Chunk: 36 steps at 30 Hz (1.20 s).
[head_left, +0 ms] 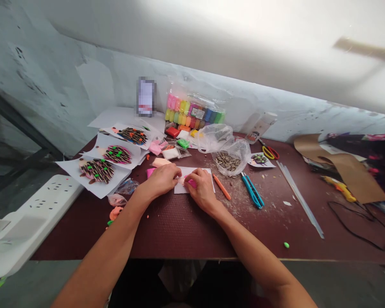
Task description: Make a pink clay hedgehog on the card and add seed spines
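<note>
A small white sheet [197, 171] lies on the dark red table, with pale and bright pink clay [191, 183] on it. My right hand [201, 188] is closed, its fingertips pressed on the bright pink clay. From the left, my left hand [167, 177] reaches the sheet's edge beside the pale clay, fingers bent together; what its fingertips hold, if anything, is hidden. Behind my left hand sits a pale peach block [161, 162]. An orange tool [222, 187] and a teal cutter [252, 191] rest to the right of the sheet.
Hedgehog crafts on paper [96, 170] and a white power strip [41, 214] are at left. Behind are clay packs [195, 112], a phone [146, 97] and a bag of sticks [227, 162]. Scissors [270, 152], clear glue sticks [300, 199] and a yellow glue gun [340, 188] are at right.
</note>
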### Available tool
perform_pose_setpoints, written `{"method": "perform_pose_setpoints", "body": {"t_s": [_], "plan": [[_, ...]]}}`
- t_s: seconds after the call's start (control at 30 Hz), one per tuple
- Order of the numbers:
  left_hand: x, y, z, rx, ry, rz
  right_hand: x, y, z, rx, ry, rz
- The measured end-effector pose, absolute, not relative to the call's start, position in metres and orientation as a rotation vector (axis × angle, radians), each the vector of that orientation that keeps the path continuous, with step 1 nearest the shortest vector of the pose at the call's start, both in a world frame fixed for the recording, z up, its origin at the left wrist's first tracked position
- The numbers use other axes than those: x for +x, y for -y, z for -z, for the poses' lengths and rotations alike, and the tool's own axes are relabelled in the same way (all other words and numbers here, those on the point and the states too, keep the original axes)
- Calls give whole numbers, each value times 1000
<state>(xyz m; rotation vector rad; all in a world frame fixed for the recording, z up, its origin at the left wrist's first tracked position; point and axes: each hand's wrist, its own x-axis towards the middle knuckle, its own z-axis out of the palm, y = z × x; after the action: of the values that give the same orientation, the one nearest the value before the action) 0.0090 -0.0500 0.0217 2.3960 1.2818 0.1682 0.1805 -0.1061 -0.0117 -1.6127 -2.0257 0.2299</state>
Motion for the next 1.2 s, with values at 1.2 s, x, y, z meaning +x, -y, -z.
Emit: {"method": "perform_pose_setpoints", "body": {"t_s": [1.2], "plan": [[9, 52, -24, 2386, -1266, -130, 184, 120, -9, -1676, 2279, 3]]}}
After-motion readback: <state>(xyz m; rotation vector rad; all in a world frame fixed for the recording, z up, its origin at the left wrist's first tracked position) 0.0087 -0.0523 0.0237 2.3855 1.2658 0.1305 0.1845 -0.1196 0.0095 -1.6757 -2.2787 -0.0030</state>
